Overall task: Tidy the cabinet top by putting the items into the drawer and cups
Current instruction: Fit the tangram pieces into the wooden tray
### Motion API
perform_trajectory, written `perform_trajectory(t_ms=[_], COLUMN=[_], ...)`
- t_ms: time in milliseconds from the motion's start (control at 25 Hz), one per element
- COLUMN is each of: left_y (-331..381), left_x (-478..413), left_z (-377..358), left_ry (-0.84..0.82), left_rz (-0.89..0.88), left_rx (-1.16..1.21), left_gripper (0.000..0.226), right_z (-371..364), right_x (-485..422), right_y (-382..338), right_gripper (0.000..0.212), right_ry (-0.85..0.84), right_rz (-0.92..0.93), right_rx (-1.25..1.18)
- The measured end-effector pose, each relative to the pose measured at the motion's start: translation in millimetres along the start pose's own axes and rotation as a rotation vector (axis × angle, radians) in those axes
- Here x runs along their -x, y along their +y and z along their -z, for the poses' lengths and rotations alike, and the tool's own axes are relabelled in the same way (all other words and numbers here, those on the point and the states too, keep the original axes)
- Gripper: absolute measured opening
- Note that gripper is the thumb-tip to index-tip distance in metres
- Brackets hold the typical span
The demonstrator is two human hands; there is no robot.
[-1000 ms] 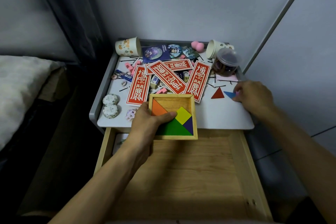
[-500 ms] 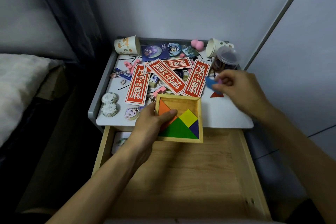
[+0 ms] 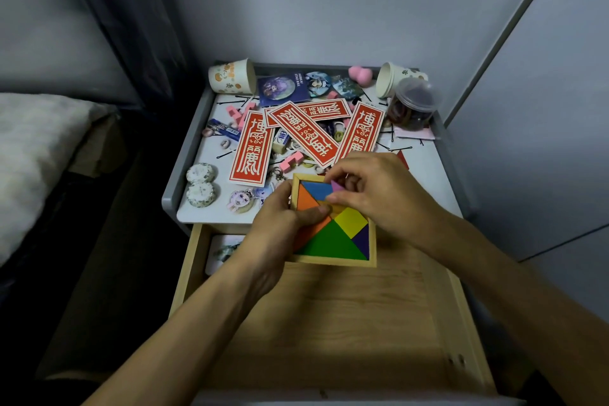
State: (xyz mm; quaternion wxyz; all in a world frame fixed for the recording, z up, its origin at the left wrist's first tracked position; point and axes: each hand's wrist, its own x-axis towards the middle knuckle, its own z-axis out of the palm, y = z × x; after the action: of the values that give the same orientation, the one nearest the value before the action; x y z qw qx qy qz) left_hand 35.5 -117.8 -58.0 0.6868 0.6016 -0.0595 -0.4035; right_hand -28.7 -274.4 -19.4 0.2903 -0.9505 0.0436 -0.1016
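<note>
A wooden tangram tray (image 3: 371, 245) with orange, green, yellow and purple pieces sits over the cabinet's front edge and the open drawer (image 3: 329, 323). My left hand (image 3: 280, 227) grips the tray's left side, thumb on the orange piece. My right hand (image 3: 379, 194) is over the tray's top and pinches a small pink piece (image 3: 336, 185). A blue piece (image 3: 316, 189) lies in the tray's top corner. A red triangle (image 3: 402, 160) peeks out behind my right hand.
The cabinet top (image 3: 204, 208) holds red paper strips (image 3: 250, 148), two tipped paper cups (image 3: 232, 76) (image 3: 392, 77), a clear jar of bands (image 3: 412, 105), badges, hairpins, pink blocks and erasers. A card (image 3: 224, 249) lies in the drawer's left corner. A bed is at left.
My right hand came from the cabinet's right side to the tray with the blue and pink pieces. The blue piece now lies in the tray. The tray shifted right a little.
</note>
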Motion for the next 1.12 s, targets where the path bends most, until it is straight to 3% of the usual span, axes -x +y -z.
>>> perform_trajectory(t_ms=[440, 560, 680, 960, 1120], left_y=[4.1, 5.3, 5.7, 5.7, 7.3], left_x=[3.6, 3.6, 4.7, 4.9, 4.3], left_z=[-1.7, -2.3, -3.1, -3.9, -0.7], left_ry=[0.019, 0.031, 0.033, 0.047, 0.064], left_rz=[0.064, 0.066, 0.06, 0.076, 0.112], left_rx=[0.074, 0.111, 0.122, 0.171, 0.185], left_gripper=[0.028, 0.023, 0.023, 0.022, 0.026], right_z=[7.0, 4.4, -2.6, -9.8, 8.0], right_x=[4.8, 5.9, 7.3, 8.0, -3.8], right_y=[0.2, 1.4, 1.1, -4.5, 19.9], right_gripper=[0.02, 0.009, 0.008, 0.01, 0.006], right_ry=[0.122, 0.009, -0.06, 0.084, 0.269], right_rz=[-0.09, -0.051, 0.063, 0.01, -0.098], right_rx=[-0.112, -0.162, -0.051, -0.026, -0.073])
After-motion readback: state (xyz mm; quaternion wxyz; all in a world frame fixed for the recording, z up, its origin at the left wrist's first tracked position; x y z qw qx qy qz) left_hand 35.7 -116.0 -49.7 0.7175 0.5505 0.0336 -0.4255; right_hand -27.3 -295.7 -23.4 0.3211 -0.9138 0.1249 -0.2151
